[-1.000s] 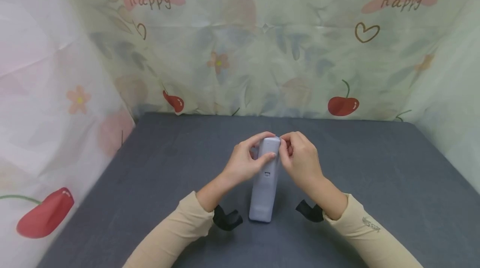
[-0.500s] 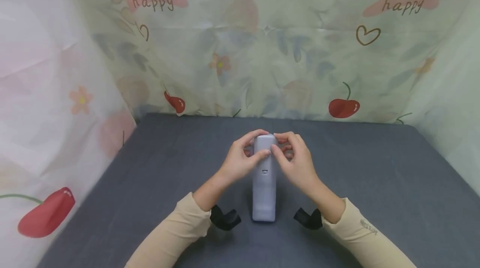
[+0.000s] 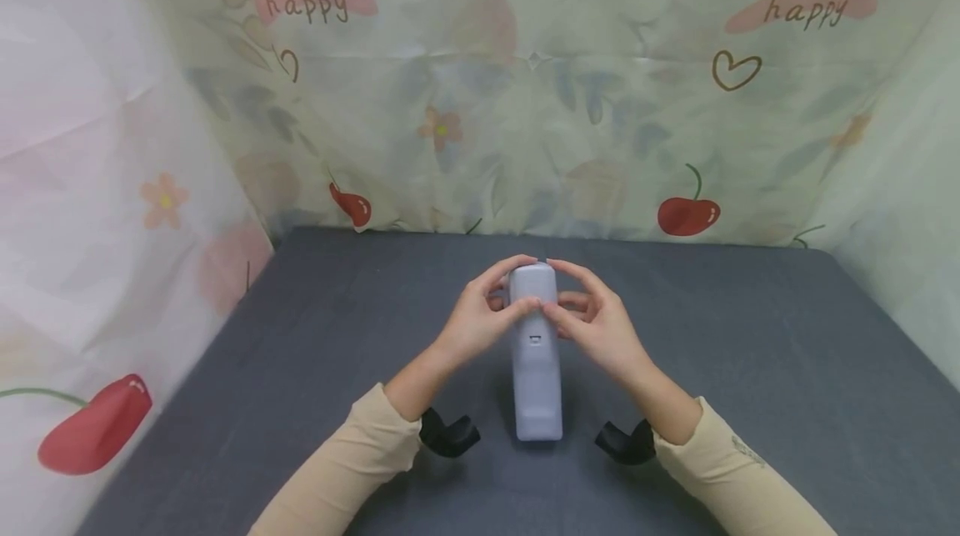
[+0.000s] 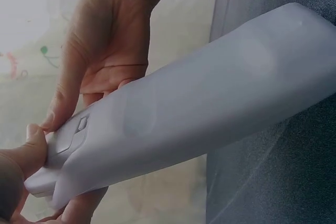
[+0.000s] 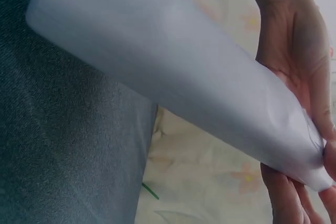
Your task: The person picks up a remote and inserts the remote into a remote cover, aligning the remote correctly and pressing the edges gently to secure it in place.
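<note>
A long, pale lavender remote control point(image 3: 537, 386) stands steeply in front of me, its lower end close over the table. A small latch point(image 3: 535, 339) shows on its near face. My left hand point(image 3: 472, 323) grips the upper end, thumb on the near face and index finger over the top. From the other side my right hand point(image 3: 609, 332) holds the same end, its thumb meeting the left thumb. In the left wrist view a thin loose edge point(image 4: 62, 192) of a sleeve-like outer layer stands out at the held end. The remote's far face is hidden.
A dark grey cloth covers the table point(image 3: 300, 336). Black curved straps point(image 3: 450, 434) hang by both wrists. Printed fabric point(image 3: 525, 102) with cherries and "happy" lettering rises behind the table and along both sides.
My right hand has gone from pinching the top right corner to holding the right side, thumb on the near face. The remote's lower end has swung right.
</note>
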`<state>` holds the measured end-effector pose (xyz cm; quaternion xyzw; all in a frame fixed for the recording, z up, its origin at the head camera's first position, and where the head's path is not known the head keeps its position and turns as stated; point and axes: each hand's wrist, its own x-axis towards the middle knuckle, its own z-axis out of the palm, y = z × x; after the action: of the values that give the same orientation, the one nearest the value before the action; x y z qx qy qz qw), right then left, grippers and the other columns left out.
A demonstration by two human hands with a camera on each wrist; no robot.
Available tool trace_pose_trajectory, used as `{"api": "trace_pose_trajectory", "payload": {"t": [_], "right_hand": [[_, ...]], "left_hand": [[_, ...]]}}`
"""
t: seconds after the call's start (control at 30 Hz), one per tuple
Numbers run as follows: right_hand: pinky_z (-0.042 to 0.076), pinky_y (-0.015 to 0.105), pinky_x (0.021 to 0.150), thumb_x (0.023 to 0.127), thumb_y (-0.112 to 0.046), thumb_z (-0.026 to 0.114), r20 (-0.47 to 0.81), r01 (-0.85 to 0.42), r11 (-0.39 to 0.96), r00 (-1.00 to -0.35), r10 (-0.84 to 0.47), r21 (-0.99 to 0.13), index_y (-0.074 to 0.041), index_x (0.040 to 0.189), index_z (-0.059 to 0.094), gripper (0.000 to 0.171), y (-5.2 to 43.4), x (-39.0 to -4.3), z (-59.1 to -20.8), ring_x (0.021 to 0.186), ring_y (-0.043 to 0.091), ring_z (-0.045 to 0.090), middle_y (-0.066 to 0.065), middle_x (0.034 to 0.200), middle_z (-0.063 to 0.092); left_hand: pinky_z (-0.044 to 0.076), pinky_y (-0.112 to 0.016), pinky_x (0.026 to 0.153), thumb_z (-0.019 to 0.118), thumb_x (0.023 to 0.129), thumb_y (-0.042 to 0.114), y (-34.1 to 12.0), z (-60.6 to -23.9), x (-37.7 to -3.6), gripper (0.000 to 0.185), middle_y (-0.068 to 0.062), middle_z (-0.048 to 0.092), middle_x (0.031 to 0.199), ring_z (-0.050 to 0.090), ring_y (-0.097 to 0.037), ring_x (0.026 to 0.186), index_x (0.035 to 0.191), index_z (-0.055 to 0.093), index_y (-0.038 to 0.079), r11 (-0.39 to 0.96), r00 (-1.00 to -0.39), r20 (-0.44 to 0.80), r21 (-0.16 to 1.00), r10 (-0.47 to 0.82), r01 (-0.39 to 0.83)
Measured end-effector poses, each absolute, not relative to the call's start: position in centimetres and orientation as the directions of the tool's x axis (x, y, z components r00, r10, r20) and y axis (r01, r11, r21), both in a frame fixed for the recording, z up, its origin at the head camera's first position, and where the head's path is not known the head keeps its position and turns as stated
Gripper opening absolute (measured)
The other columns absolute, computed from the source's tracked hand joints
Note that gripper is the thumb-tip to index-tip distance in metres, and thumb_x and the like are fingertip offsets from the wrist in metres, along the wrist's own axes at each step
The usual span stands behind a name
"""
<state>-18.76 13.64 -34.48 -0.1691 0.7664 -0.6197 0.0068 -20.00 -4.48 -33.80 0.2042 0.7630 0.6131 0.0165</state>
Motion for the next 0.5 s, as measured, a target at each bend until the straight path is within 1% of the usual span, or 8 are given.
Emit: {"api": "trace_pose_trajectory", "payload": {"t": [0.17, 0.23, 0.33, 0.37, 0.4, 0.47, 0.5], "right_hand": [[0.056, 0.027, 0.072, 0.086, -0.008, 0.066, 0.229, -0.285, 0.178, -0.932, -0.282, -0.942, -0.013, 0.140, 0.038, 0.061, 13.9, -18.7, -34.7, 0.084, 0.004, 0.068, 0.028, 0.119, 0.058], [0.056, 0.026, 0.071, 0.085, -0.006, 0.066, 0.250, -0.301, 0.166, -0.929, -0.272, -0.939, -0.010, 0.138, 0.038, 0.060, 13.9, -18.7, -34.7, 0.084, 0.003, 0.068, 0.029, 0.118, 0.058], [0.055, 0.025, 0.071, 0.085, -0.003, 0.066, 0.273, -0.316, 0.146, -0.928, -0.252, -0.938, -0.007, 0.137, 0.040, 0.058, 14.1, -18.6, -34.6, 0.083, 0.002, 0.067, 0.030, 0.117, 0.058], [0.055, 0.025, 0.071, 0.085, -0.003, 0.066, 0.279, -0.320, 0.142, -0.928, -0.246, -0.937, -0.007, 0.137, 0.040, 0.058, 14.1, -18.6, -34.6, 0.083, 0.002, 0.067, 0.030, 0.117, 0.058], [0.055, 0.024, 0.071, 0.085, -0.002, 0.066, 0.282, -0.321, 0.140, -0.928, -0.243, -0.937, -0.007, 0.137, 0.040, 0.058, 14.2, -18.6, -34.5, 0.083, 0.002, 0.067, 0.030, 0.117, 0.058], [0.055, 0.024, 0.071, 0.085, -0.002, 0.065, 0.284, -0.323, 0.141, -0.928, -0.240, -0.936, -0.006, 0.137, 0.040, 0.059, 14.3, -18.6, -34.4, 0.083, 0.002, 0.067, 0.030, 0.117, 0.058], [0.055, 0.024, 0.071, 0.085, -0.002, 0.065, 0.283, -0.322, 0.142, -0.928, -0.241, -0.936, -0.006, 0.137, 0.039, 0.059, 14.4, -18.6, -34.3, 0.083, 0.002, 0.067, 0.030, 0.117, 0.057]], "left_hand": [[0.054, -0.033, 0.074, 0.060, 0.092, 0.015, -4.5, -33.9, -19.8, 0.045, -0.017, 0.057, 0.121, 0.066, -0.027, 0.094, 0.135, 0.047, 0.017, 0.158, -0.909, 0.229, 0.941, 0.348, 0.298], [0.054, -0.033, 0.074, 0.056, 0.094, 0.018, -4.5, -33.8, -19.8, 0.043, -0.016, 0.057, 0.123, 0.065, -0.028, 0.097, 0.136, 0.047, 0.020, 0.155, -0.908, 0.227, 0.943, 0.353, 0.296], [0.054, -0.034, 0.078, 0.051, 0.097, 0.022, -4.8, -33.4, -19.8, 0.039, -0.015, 0.056, 0.125, 0.065, -0.029, 0.102, 0.135, 0.048, 0.020, 0.145, -0.923, 0.245, 0.944, 0.297, 0.298], [0.055, -0.035, 0.078, 0.051, 0.097, 0.022, -4.9, -33.2, -19.8, 0.037, -0.015, 0.056, 0.124, 0.065, -0.030, 0.101, 0.133, 0.050, 0.018, 0.142, -0.931, 0.255, 0.944, 0.261, 0.299], [0.055, -0.034, 0.075, 0.052, 0.096, 0.023, -5.1, -33.0, -19.8, 0.034, -0.015, 0.058, 0.121, 0.066, -0.030, 0.098, 0.130, 0.053, 0.017, 0.148, -0.941, 0.258, 0.945, 0.220, 0.293], [0.055, -0.030, 0.071, 0.056, 0.094, 0.021, -5.4, -32.7, -19.9, 0.028, -0.015, 0.063, 0.111, 0.067, -0.028, 0.089, 0.120, 0.061, 0.011, 0.177, -0.952, 0.264, 0.941, 0.153, 0.289], [0.055, -0.028, 0.068, 0.057, 0.093, 0.019, -5.6, -32.6, -19.9, 0.025, -0.015, 0.065, 0.107, 0.067, -0.026, 0.083, 0.115, 0.063, 0.009, 0.195, -0.956, 0.259, 0.939, 0.140, 0.283]]}}
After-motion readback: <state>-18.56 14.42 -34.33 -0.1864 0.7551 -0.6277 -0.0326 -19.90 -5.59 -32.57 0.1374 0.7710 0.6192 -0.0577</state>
